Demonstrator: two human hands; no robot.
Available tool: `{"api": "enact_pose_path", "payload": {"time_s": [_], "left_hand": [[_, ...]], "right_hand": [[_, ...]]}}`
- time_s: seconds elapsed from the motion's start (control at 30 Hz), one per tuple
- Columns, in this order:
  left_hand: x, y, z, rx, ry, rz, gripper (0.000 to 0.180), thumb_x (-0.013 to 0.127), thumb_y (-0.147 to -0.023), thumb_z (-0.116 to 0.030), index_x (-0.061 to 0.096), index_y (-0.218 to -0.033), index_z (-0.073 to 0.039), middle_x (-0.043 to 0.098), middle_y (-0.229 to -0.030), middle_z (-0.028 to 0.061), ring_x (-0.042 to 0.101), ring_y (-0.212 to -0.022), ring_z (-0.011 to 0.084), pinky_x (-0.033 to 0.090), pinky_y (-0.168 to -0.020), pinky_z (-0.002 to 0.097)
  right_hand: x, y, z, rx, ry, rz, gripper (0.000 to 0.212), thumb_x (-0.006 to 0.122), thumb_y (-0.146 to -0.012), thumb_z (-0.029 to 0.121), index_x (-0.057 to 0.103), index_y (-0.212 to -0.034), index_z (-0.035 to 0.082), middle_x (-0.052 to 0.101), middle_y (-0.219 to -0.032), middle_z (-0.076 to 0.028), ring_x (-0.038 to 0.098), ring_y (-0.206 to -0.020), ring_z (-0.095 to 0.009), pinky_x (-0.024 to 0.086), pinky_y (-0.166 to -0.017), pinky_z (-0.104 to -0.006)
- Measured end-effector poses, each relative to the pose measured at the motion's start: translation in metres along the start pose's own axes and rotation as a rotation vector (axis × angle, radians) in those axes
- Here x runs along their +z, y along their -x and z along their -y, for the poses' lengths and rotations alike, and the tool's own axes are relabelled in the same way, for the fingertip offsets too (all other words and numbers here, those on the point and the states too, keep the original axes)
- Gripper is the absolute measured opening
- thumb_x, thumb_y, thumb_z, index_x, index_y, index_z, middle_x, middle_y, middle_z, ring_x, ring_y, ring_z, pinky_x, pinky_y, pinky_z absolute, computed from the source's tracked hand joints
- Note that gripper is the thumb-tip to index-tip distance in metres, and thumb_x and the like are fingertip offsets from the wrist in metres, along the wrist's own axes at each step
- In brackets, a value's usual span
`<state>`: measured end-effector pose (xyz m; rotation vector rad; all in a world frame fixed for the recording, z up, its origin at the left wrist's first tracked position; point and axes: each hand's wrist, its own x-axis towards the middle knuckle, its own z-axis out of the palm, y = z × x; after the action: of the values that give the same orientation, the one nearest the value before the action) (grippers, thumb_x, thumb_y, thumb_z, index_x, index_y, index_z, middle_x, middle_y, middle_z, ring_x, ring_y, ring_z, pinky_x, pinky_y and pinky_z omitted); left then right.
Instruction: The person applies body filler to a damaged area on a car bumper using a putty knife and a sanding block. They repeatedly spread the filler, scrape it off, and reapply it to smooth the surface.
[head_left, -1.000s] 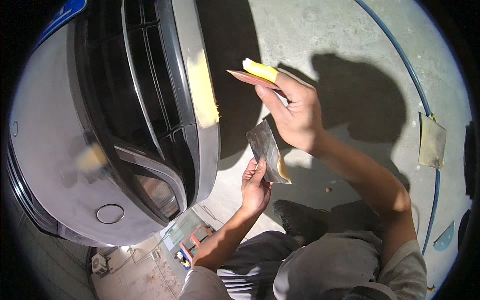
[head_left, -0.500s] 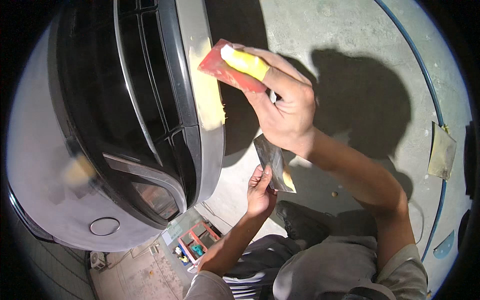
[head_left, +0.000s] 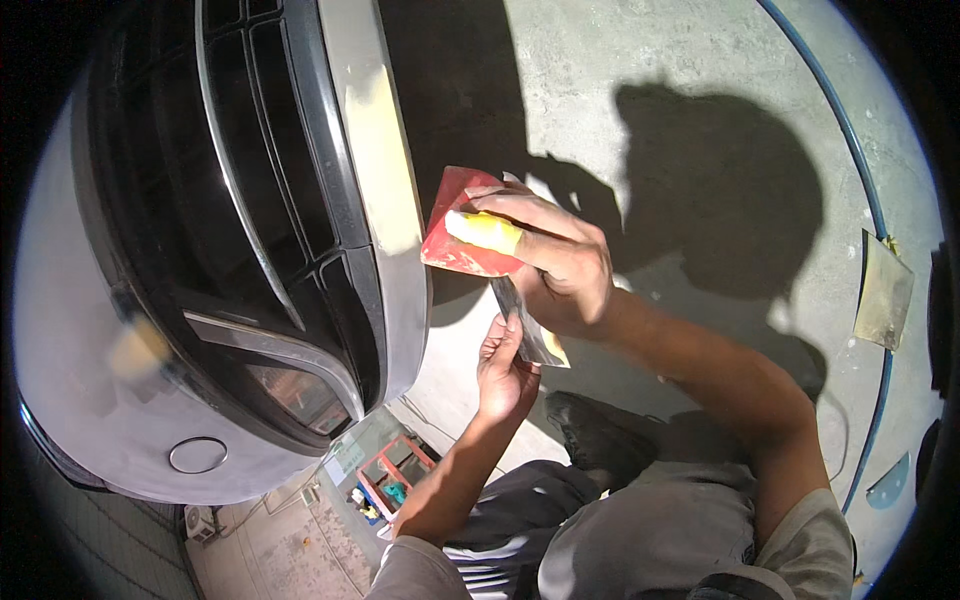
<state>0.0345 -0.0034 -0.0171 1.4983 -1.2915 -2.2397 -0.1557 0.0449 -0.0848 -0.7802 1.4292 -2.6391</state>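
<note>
My right hand (head_left: 565,265) grips a red flat putty spreader (head_left: 450,225), its thumb wrapped in yellow with a white tip. The spreader is held just off the grey bumper (head_left: 405,335), beside the lower end of a pale yellow putty patch (head_left: 383,165). Below it, my left hand (head_left: 508,380) pinches a thin dark metal sheet (head_left: 535,338) with yellow putty along one edge. The spreader's lower edge overlaps the sheet's upper end in view; whether they touch I cannot tell.
The car front, with its black grille (head_left: 270,130) and fog lamp (head_left: 300,395), fills the left side. A blue hose (head_left: 850,140) runs along the right, with a putty-stained board (head_left: 882,295) over it. A red-framed rack (head_left: 395,470) stands lower down.
My right hand has drawn the spreader off the putty patch and down toward the sheet. The patch's ragged lower edge now looks smoother. My left hand has shifted slightly up and left.
</note>
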Motion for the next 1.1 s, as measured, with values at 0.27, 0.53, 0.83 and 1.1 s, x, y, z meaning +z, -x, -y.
{"api": "enact_pose_path", "payload": {"time_s": [0.27,0.53,0.83,1.1], "left_hand": [[0.023,0.000,-0.026,-0.045,0.308,0.244,0.037,0.056,-0.109,-0.023,0.054,-0.143,-0.009,0.067,-0.132,0.0054,0.066,-0.119,0.0181,0.055,-0.103,0.0395],[0.040,0.003,-0.038,-0.017,0.266,0.138,0.024,0.055,-0.110,-0.023,0.061,-0.130,-0.011,0.060,-0.077,-0.0008,0.048,-0.063,0.0095,0.041,-0.060,0.0258],[0.044,0.013,-0.014,-0.126,0.144,-0.135,0.021,0.059,-0.108,-0.024,0.062,-0.124,-0.010,0.057,-0.077,-0.0037,0.052,-0.066,0.0083,0.043,-0.063,0.0244],[0.022,0.010,-0.002,-0.121,0.096,-0.160,0.017,0.057,-0.109,-0.026,0.060,-0.120,-0.014,0.058,-0.078,-0.0035,0.054,-0.064,0.0106,0.045,-0.059,0.0269]], "right_hand": [[-0.046,0.010,0.033,0.033,0.274,0.254,0.039,0.074,-0.083,0.006,0.076,-0.122,0.007,0.071,-0.115,-0.014,0.072,-0.113,-0.034,0.060,-0.097,-0.0455],[-0.085,0.021,0.024,-0.053,0.263,0.341,0.027,0.071,-0.088,0.003,0.074,-0.114,0.008,0.071,-0.119,-0.014,0.074,-0.107,-0.033,0.059,-0.099,-0.0494],[-0.011,-0.077,0.004,0.082,0.057,-0.224,0.037,0.068,-0.099,-0.002,0.066,-0.135,-0.003,0.071,-0.106,-0.007,0.062,-0.087,-0.008,0.049,-0.077,-0.0211],[-0.002,-0.067,0.003,-0.049,0.113,-0.180,0.034,0.071,-0.093,-0.007,0.070,-0.127,-0.004,0.073,-0.118,-0.018,0.072,-0.106,-0.025,0.056,-0.090,-0.0314]]}}
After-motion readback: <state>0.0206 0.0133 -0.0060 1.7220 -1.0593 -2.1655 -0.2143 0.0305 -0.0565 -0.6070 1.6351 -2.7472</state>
